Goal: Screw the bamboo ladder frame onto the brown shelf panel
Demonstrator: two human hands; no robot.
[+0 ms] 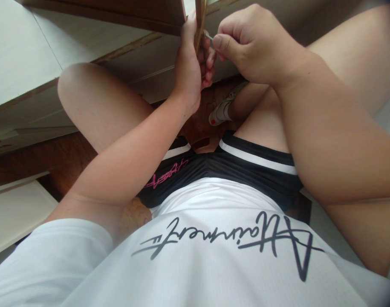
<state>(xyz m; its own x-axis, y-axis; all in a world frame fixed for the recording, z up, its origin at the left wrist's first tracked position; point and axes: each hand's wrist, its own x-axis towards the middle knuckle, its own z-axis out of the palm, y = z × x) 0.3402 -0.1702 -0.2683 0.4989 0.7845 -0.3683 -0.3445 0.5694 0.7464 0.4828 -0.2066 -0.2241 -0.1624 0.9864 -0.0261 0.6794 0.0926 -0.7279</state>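
Observation:
At the top middle, my left hand (pixel 190 64) is wrapped round the narrow edge of an upright wooden board (pixel 200 25), thumb on one side and curled fingers on the other. To its right my right hand (pixel 255 47) is closed, pinching a short thin metal rod (pixel 209 37) between thumb and forefinger. The rod's far end points at the board's edge beside the left fingertips. Whether it sits in a hole or on a screw I cannot tell. The board's upper part runs out of the picture.
A dark brown wooden panel (pixel 118 13) stands on a pale tabletop (pixel 18 55) with a worn brown edge, close above my knees. My bare legs (pixel 95 98) spread either side of a brown wooden seat (pixel 203 143). At the lower left is a pale open drawer or box (pixel 22 209).

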